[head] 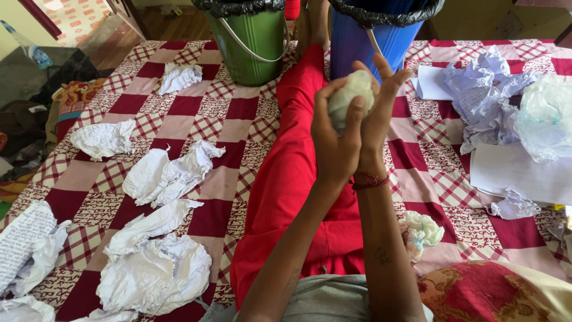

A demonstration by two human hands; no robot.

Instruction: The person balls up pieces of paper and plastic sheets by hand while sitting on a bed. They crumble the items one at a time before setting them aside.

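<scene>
A pale crumpled ball [350, 95] of paper or plastic is pressed between both my hands, held up over my outstretched leg in red trousers [286, 179]. My left hand [335, 140] cups the ball from the near left side. Pressing it from the right is my right hand [381, 101], fingers spread upward, a red thread around its wrist. Straight behind the hands stands a blue bucket [381, 36] lined with a black bag. A green bucket [250, 42], lined the same way, stands to its left.
Several crumpled white papers [155, 262] lie across the red checked bedsheet [208, 119] on my left. A heap of crumpled paper and clear plastic [506, 101] and flat white sheets [524, 173] lie on my right. A small crumpled wad [422, 229] rests beside my right forearm.
</scene>
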